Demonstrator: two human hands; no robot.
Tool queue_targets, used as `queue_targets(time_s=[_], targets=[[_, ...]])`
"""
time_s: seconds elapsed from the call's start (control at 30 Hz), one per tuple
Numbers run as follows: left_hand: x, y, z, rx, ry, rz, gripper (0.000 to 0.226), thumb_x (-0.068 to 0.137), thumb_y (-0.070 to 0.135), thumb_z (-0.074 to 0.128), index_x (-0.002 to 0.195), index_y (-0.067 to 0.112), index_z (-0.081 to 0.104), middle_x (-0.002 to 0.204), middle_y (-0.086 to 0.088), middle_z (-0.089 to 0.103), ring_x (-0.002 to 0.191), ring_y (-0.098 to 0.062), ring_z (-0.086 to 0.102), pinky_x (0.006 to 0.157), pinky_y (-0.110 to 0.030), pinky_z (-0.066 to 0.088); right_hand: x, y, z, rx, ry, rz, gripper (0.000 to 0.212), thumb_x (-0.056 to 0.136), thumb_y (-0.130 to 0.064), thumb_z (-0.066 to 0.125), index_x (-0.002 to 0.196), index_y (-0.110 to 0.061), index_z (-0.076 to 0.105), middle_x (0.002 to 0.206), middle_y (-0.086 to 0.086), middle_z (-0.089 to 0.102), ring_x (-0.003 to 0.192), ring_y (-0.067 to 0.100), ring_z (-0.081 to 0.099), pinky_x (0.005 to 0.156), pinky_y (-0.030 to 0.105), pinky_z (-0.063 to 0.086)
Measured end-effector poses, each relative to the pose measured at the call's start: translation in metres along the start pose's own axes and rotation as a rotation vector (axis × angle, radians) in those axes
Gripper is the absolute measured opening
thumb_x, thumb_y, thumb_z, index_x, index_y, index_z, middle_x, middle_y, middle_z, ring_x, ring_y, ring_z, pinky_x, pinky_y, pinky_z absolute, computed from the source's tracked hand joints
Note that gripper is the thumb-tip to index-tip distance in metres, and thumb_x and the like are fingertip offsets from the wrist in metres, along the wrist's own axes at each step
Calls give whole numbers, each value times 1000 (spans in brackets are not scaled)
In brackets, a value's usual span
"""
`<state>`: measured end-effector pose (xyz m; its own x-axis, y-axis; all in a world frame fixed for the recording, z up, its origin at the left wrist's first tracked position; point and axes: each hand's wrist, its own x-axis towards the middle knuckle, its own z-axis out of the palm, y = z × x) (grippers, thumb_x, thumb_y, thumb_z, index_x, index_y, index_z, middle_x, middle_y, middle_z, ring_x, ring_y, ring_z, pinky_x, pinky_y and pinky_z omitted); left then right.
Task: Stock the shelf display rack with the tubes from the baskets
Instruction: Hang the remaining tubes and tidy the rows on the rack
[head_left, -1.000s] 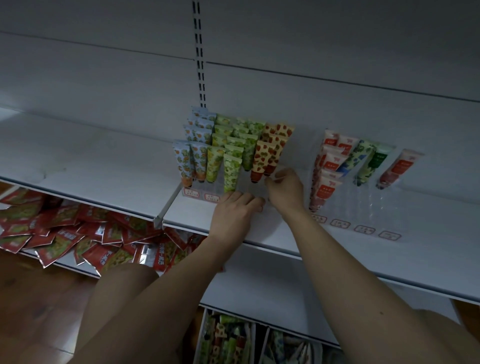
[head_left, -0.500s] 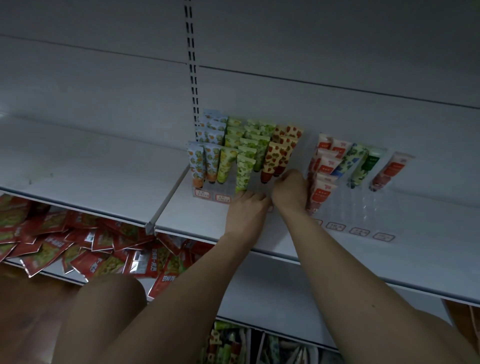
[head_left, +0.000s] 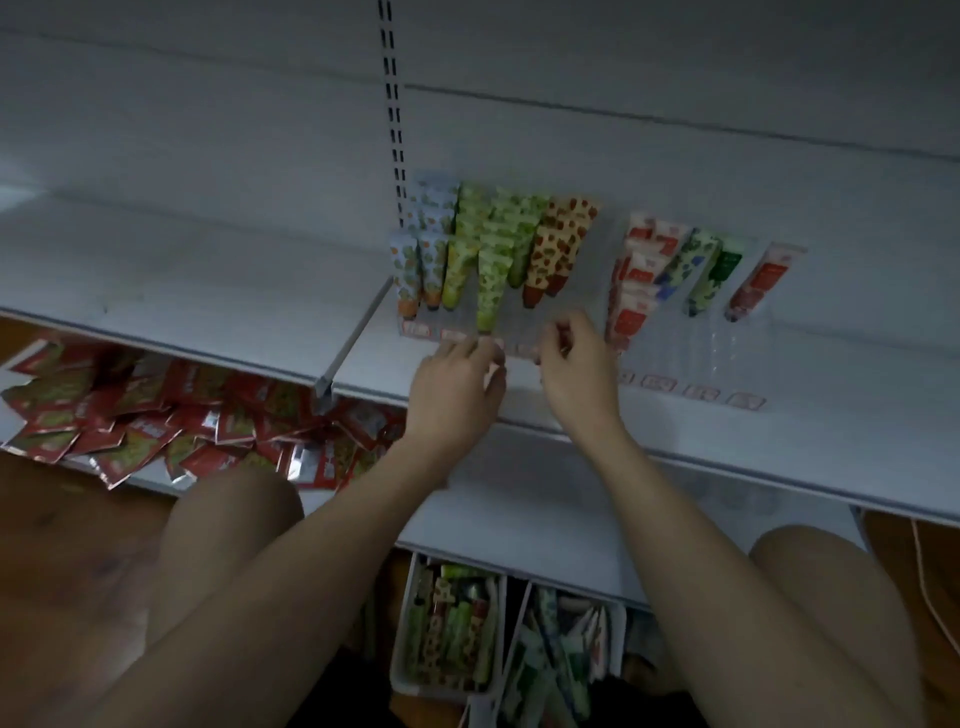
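A clear display rack (head_left: 519, 332) stands on the white shelf (head_left: 208, 291) and holds several upright tubes: blue-and-orange tubes (head_left: 415, 260), green tubes (head_left: 493, 260) and red-spotted tubes (head_left: 558, 244). My left hand (head_left: 457, 389) and my right hand (head_left: 576, 374) hover side by side at the rack's front edge, fingers loosely curled, nothing visible in either. A second clear rack (head_left: 727, 353) to the right carries red-and-white tubes (head_left: 636, 280) and a few green and red ones. Two white baskets (head_left: 400, 670) with loose tubes sit on the floor below.
Red snack packets (head_left: 156, 421) are heaped on the lower shelf at the left. My bare knees flank the baskets. A slotted upright (head_left: 392, 130) runs up the back panel. A thin cord (head_left: 930, 597) lies at the far right.
Both hands have drawn back a little from the rack, where they had been pressed against its front among the tubes. The view has tilted down, showing the baskets.
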<state>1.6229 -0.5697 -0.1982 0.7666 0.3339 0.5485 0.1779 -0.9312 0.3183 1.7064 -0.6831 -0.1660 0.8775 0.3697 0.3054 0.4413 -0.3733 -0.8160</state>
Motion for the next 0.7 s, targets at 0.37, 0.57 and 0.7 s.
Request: queue_targets(time_s=[0.37,0.57,0.7], targets=[[-157,-14,35,-175,-376,-657,30,95,37,53,76,16,63,69,-4,64,67,-25,60,56,-32,41,-133,69,39,134,-218,296,29,103,-26,44,79,-11,51,64,5,54,49,15,45,54,37,41],[-241,-48,90,-141,-895,-909,24,89,15,56,105,16,74,112,-11,70,107,-31,63,87,-33,51,-213,166,88,-65,-637,851,28,94,-15,47,80,5,60,77,29,59,59,24,50,54,36,47],[-276,-54,131,-166,-1111,-909,19,92,6,54,105,4,67,109,-21,63,114,-34,58,86,-32,46,-242,198,113,-121,-800,983,44,96,-10,45,56,-18,28,51,3,24,44,17,20,49,28,17]])
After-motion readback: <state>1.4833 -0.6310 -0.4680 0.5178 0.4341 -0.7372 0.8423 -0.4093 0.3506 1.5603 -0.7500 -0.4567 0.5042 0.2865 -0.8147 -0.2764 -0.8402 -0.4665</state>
